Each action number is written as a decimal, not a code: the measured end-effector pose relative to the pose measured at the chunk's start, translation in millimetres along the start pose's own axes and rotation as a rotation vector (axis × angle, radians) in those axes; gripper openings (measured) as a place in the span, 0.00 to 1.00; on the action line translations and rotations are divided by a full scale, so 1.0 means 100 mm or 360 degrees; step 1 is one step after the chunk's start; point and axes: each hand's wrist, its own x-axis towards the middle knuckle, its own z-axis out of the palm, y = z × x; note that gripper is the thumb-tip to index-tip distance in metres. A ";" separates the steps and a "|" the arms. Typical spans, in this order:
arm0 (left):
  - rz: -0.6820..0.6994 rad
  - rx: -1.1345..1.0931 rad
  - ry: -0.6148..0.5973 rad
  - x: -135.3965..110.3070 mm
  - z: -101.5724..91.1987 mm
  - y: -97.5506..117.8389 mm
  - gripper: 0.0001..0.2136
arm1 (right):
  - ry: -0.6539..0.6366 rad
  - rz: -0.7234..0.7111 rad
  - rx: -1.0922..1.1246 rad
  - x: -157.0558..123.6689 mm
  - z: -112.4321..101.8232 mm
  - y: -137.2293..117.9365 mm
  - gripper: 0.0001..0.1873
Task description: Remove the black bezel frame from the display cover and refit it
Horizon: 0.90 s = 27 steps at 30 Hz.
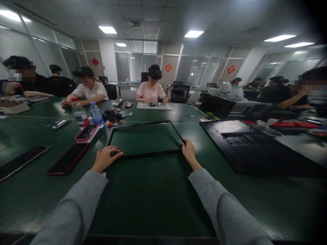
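A thin black rectangular frame (143, 124) lies flat on the dark green table (153, 197) in front of me. My left hand (105, 157) rests on its near left corner with the fingers curled over the edge. My right hand (188, 149) grips the near right corner, fingers closed round the bar. Both arms wear grey sleeves.
Left of the frame lie a red-cased phone (68, 158), a pink-cased phone (87, 132), a dark phone (21, 160) and two water bottles (97, 114). A large black panel (245, 143) lies to the right. Several people sit around the table at work.
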 end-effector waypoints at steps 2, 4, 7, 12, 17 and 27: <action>0.0006 -0.0021 0.0041 0.00 0.00 0.00 0.23 | 0.0102 -0.0084 0.0108 -0.02 -0.01 -0.05 0.19; 0.0031 -0.0030 0.0088 0.00 0.00 0.00 0.23 | 0.0218 -0.0199 0.0193 -0.04 -0.04 -0.11 0.19; 0.0088 -0.0019 0.0149 -0.02 -0.01 0.00 0.22 | 0.0363 -0.0332 0.0257 -0.07 -0.09 -0.23 0.20; 0.0166 0.0007 0.0189 -0.06 -0.04 0.01 0.19 | 0.0517 -0.0424 0.0286 -0.10 -0.14 -0.38 0.22; 0.0182 0.0017 0.0142 -0.06 -0.05 0.01 0.18 | 0.0528 -0.0441 0.0284 -0.11 -0.14 -0.39 0.23; 0.0173 -0.0024 0.0044 -0.05 0.02 -0.04 0.20 | 0.0212 -0.0131 0.0209 -0.03 -0.01 -0.15 0.21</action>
